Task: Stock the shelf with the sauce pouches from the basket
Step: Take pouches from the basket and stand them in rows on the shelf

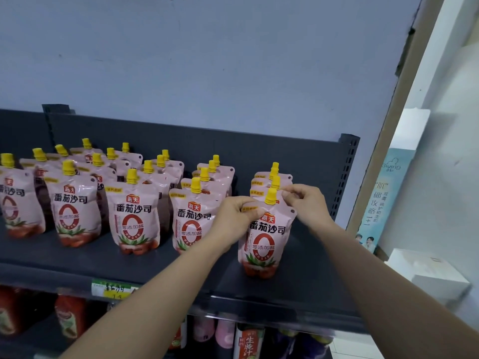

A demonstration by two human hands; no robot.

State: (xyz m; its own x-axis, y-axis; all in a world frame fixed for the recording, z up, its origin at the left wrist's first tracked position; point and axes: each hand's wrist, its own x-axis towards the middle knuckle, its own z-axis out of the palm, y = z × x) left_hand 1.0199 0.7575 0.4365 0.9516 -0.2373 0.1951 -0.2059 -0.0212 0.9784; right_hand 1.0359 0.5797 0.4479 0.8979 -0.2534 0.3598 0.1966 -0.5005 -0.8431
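The shelf [77, 257] is dark and shallow-lipped, with pink sauce pouches standing in files front to back; the basket is not in view. The rightmost file [272, 177] is where the work is: its front pouch [264, 237] stands upright near the shelf's front edge, held at both top corners.

The left hand [233, 216] pinches the pouch's upper left corner, fingers [255, 212] clenched on the film just beside the yellow cap [270, 196]. The right hand [305, 200] grasps the upper right corner the same way, fingers [287, 194] closed on the top seam.

The main risk is a topple. The pouch is soft and its weight sits on a narrow base, so letting go before the base sits flat could tip it forward off the edge, where little shelf is left in front of it. Pushing it back too hard could knock the pouches behind it over. The neighbouring file [191, 224] stands just beside the left wrist, so a careless withdrawal of that arm could drag its front pouch down.
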